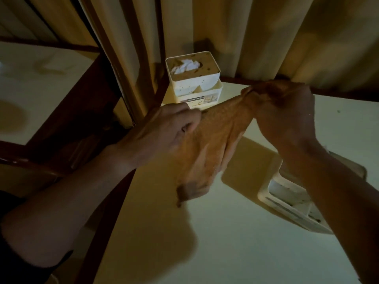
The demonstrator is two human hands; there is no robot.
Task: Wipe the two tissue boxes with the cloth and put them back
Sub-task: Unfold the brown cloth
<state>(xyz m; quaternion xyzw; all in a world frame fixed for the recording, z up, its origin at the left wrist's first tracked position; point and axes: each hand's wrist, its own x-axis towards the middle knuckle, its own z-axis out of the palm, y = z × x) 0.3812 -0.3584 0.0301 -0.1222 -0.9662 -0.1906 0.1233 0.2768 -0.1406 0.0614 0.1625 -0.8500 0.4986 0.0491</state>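
Observation:
An orange cloth (pixel 213 144) hangs stretched between my two hands above the table. My left hand (pixel 164 130) pinches its left edge, and my right hand (pixel 283 111) grips its upper right corner in a fist. A white tissue box (pixel 192 76) with a brown speckled lid and a white tissue poking out stands upright at the table's far corner, behind the cloth. A second white tissue box (pixel 287 201) sits at the right, partly hidden under my right forearm.
The pale table (pixel 205 242) has a dark wooden edge on the left. Beige curtains (pixel 266 33) hang behind it. Another pale surface (pixel 30 83) with a dark frame lies to the left.

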